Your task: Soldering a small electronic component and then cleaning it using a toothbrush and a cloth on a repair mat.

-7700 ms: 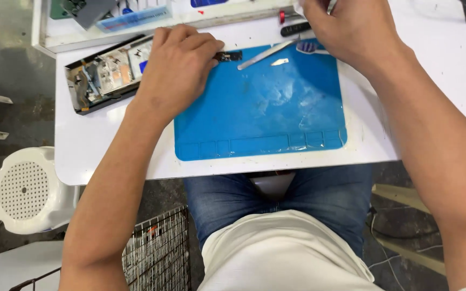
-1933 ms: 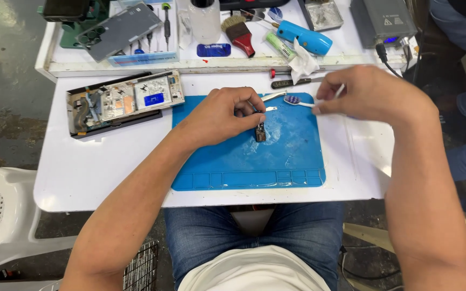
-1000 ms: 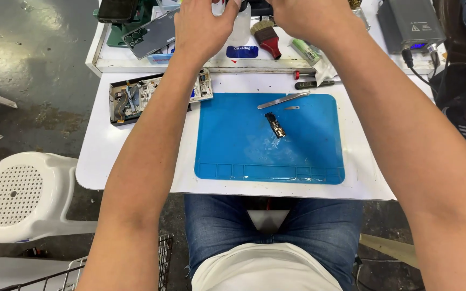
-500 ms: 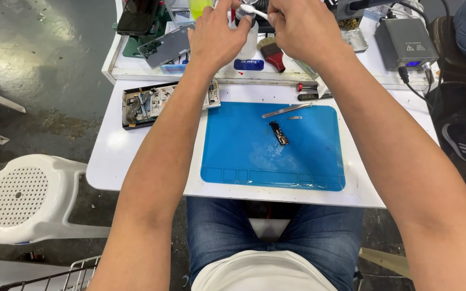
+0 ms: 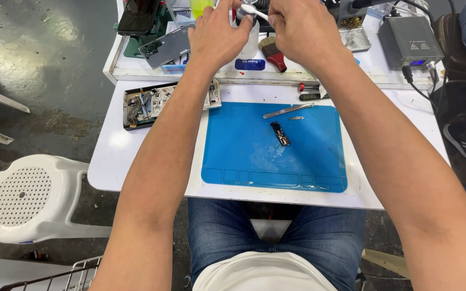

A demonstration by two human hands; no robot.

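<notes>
White plastic brush: the right hand (image 5: 303, 32) pinches a small white brush (image 5: 250, 9) by its thin handle, up at 12 o'clock on the table.
Left hand: the left hand (image 5: 217, 37) is curled around a white bottle (image 5: 249, 43) at 12 o'clock; fingers closed on its top part, and the brush head sits right at the bottle top.
How the brush will handle: it looks light and thin, a bit bendy, easy to drop. I think the best place to hold it is the handle, near the middle, not the bristles.
How the bottle will handle: it looks like smooth plastic, maybe slippery and easy to tip. A hand around its sides holds it best.
Blue mat (image 5: 244, 156): soft rubber sheet in the middle of the white table (image 5: 114, 161).
Small dark part (image 5: 280, 133): lies loose in the middle of the mat; it looks tiny and easy to break.
Metal tweezers (image 5: 288, 110): at 12 o'clock on the mat, just above the dark part.
Open phone (image 5: 152, 102): at 10 o'clock, off the mat, insides showing.
Red-handled brush (image 5: 272, 52): on the back shelf, just beside the bottle.
</notes>
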